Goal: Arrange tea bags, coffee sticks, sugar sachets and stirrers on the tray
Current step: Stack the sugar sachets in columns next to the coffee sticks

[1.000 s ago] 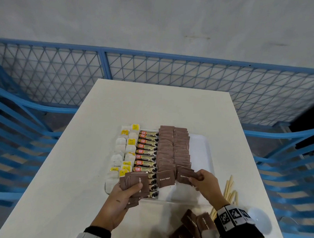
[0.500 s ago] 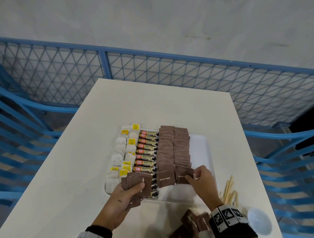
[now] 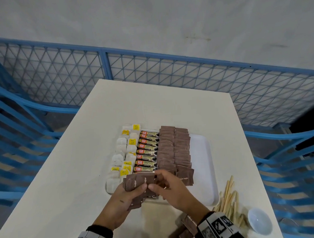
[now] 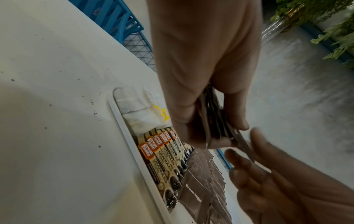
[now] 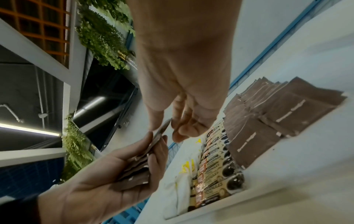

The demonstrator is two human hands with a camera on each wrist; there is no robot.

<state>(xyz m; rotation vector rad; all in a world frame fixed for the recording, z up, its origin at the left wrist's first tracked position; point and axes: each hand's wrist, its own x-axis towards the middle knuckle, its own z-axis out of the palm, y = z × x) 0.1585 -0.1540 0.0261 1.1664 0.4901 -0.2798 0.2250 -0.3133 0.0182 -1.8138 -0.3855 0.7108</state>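
Your right hand (image 3: 171, 187) has left the tray (image 3: 205, 163), lower centre of frame, now pinching the next sugar sachet from the stack (image 3: 137, 182) your left hand (image 3: 123, 201) grips: another placement pending.

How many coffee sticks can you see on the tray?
8 coffee sticks, one column between the tea bags and sugar sachets; the hands cover its near end, so more may be hidden.

right hand (image 3: 171, 188): I'm seeing it coming off the laid sugar sachet (image 3: 185, 177) | now reaching across to the sachet stack (image 3: 137, 181) in my left hand (image 3: 120, 203) | fingertips (image 5: 177, 137) closing on the top sachet
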